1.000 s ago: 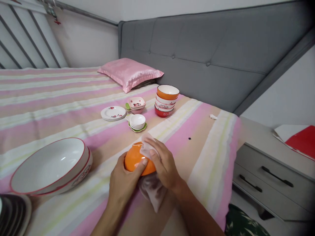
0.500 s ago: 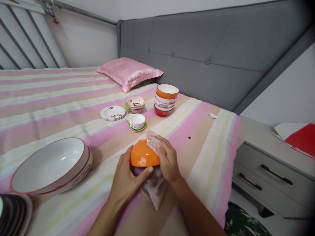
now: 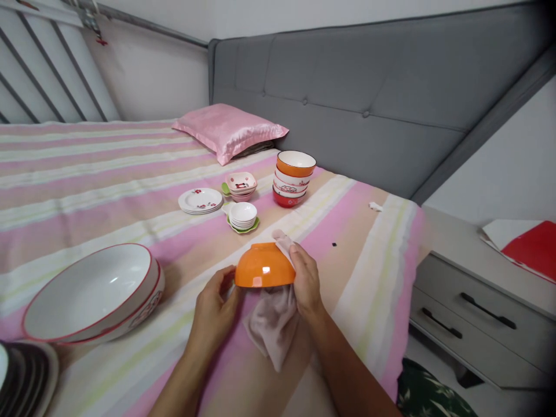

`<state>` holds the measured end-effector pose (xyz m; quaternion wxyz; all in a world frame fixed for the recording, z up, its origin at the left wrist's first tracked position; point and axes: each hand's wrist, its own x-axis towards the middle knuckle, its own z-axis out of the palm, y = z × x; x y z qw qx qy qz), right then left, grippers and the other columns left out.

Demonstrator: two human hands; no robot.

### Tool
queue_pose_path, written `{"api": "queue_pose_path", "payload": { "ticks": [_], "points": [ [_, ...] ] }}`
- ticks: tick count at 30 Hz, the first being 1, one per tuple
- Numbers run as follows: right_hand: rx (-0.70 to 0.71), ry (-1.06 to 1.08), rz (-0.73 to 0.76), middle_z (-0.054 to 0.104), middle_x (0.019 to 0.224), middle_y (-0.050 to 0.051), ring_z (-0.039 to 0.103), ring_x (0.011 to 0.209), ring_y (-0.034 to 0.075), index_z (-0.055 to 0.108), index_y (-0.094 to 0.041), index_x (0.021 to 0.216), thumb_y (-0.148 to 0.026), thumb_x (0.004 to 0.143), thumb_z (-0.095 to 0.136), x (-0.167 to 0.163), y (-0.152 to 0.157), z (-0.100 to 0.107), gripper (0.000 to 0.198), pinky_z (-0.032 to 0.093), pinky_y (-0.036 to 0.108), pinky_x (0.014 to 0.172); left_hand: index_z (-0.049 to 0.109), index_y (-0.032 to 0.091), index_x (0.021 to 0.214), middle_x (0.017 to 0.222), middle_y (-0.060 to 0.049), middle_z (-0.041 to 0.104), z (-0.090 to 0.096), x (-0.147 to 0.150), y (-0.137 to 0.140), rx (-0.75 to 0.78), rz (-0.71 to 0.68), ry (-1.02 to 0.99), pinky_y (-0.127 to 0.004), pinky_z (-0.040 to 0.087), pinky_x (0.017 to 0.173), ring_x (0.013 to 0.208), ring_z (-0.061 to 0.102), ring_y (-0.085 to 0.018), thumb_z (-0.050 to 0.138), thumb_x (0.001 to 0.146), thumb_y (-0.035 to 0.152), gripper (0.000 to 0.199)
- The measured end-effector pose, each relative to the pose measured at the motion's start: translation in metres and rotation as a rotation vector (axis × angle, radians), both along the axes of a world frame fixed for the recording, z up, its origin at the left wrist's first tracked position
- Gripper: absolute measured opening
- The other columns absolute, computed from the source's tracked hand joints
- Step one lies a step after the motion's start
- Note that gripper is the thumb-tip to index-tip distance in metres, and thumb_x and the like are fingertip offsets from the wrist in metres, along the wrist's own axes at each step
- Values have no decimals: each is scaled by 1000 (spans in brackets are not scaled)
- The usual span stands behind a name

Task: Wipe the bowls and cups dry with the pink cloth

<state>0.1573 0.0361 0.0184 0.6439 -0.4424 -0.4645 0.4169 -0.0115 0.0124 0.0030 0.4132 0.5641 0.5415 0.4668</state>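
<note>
The bowl is upside down over the bed, the left hand gripping its rim at nine o'clock, the right hand's fingers pressing cloth against it at three. Slick glaze could slip, hitting the dishes at eleven.

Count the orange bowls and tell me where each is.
2: one orange bowl, upside down, between the left hand and right hand; another orange bowl tops the bowl stack, opening upward. Others nested inside could be hidden.
</note>
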Motion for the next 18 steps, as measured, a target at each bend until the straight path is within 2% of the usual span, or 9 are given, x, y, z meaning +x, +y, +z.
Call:
{"api": "queue_pose_path", "payload": {
  "ticks": [2, 6, 10, 14, 18],
  "points": [
    [10, -37, 14, 64, 124, 6, 58, 116, 22, 61, -20, 123, -44, 93, 43, 0, -1, 0, 43, 42, 38, 102, 54, 16, 109, 119, -15, 64, 2, 0, -1, 9, -21, 19, -38, 46, 93, 109, 61, -25, 57, 82, 43, 38],
    [34, -71, 30, 63, 126, 7, 55, 120, 22, 60, -20, 125, -42, 94, 43, -1, -2, 1, 42, 39, 38, 106, 45, 19, 113, 108, -12, 69, 4, 1, -4, -2, -23, 176, -37, 49, 80, 91, 66, -23, 44, 89, 39, 31],
    [22, 4, 67, 64, 125, 5, 58, 114, 20, 63, -20, 121, -41, 94, 43, -2, -1, 2, 39, 41, 37, 105, 48, 21, 122, 113, -10, 68, 5, 3, -7, 68, 101, 224, -33, 50, 77, 97, 65, -23, 44, 89, 41, 39],
    [-24, 156, 111, 65, 122, 4, 56, 119, 20, 67, -20, 113, -39, 92, 46, -4, 1, 1, 36, 39, 37, 107, 60, 21, 114, 107, -7, 70, 8, 5, -12, 277, 310, 388, -31, 51, 77, 90, 66, -22, 54, 85, 40, 35],
    [-31, 219, 157, 67, 120, 4, 57, 119, 22, 68, -20, 111, -38, 91, 48, -6, -1, 2, 34, 39, 39, 107, 65, 18, 103, 92, -6, 73, 14, 5, -17, 584, 405, 531, -31, 51, 79, 81, 67, -20, 62, 82, 29, 24]
  ]
}}
